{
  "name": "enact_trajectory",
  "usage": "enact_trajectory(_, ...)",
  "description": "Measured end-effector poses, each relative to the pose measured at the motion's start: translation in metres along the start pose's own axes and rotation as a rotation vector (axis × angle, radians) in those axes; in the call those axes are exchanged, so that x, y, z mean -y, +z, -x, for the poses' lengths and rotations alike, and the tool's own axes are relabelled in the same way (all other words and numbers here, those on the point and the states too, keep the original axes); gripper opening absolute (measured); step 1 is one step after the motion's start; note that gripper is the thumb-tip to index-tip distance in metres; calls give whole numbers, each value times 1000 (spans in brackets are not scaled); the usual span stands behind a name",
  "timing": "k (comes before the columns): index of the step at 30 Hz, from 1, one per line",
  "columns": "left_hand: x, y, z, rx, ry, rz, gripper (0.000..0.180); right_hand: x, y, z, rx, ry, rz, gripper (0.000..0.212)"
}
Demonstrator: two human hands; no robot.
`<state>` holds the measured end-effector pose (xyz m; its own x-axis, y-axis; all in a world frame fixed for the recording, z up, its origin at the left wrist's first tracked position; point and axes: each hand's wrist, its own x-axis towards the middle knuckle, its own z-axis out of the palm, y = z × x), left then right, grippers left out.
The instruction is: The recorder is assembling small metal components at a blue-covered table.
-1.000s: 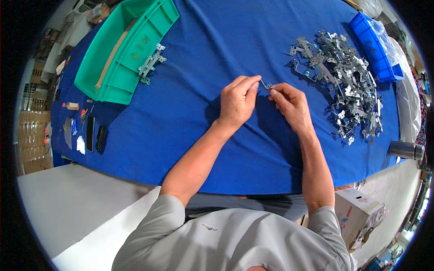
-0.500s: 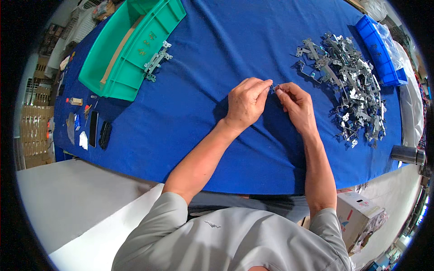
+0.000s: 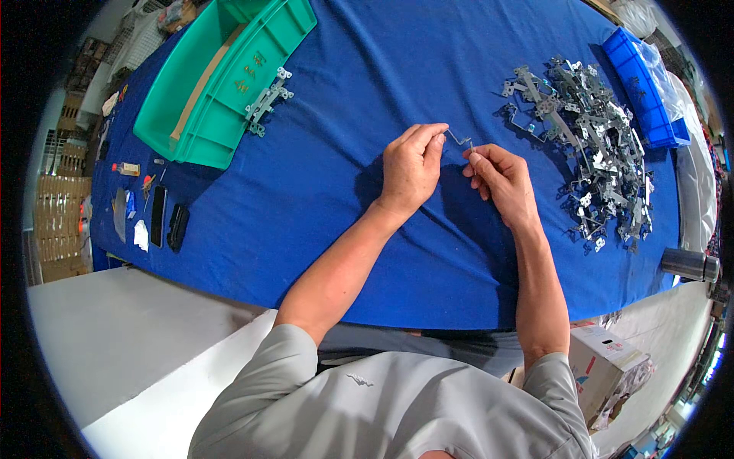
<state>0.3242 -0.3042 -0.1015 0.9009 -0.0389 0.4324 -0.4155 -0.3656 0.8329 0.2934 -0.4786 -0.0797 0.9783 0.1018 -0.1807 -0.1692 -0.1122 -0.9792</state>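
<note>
A thin, bent metal wire piece [image 3: 461, 141] spans the gap between my two hands above the blue cloth. My left hand [image 3: 410, 167] is closed, its thumb and fingertips pinching at the wire's upper left end. Thumb and forefinger of my right hand [image 3: 501, 181] grip the lower right end, where a small upright part shows, too small to make out. To the right of my hands lies a heap of silvery metal brackets [image 3: 592, 130], with some bent wires among them. One separate metal bracket [image 3: 267, 102] lies at the left beside the green bin [image 3: 218, 149].
A blue bin [image 3: 638, 84] with clear plastic stands at the far right, and a dark metal cylinder [image 3: 688, 263] lies at the right edge. At the left are a phone [image 3: 158, 217], a black case [image 3: 177, 228] and a small bottle [image 3: 127, 170]. A cardboard box [image 3: 604, 359] sits below the table.
My hands have moved apart, the left one shifting slightly left, so the bent wire between them now shows. The heap and the separate bracket lie as before.
</note>
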Motion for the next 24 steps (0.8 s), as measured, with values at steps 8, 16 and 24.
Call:
enact_trajectory(8, -3, -2, 1, 62, 117, -70, 16, -5, -2, -2, -75, -130, 188, 18)
enact_trajectory(16, -2, -2, 1, 24, 216, -121, 15, -8, 4, -4, -142, -152, 103, 13)
enact_trajectory(24, -1, -1, 1, 64, 246, -111, 14, -11, 0, -5, -87, -110, 169, 15)
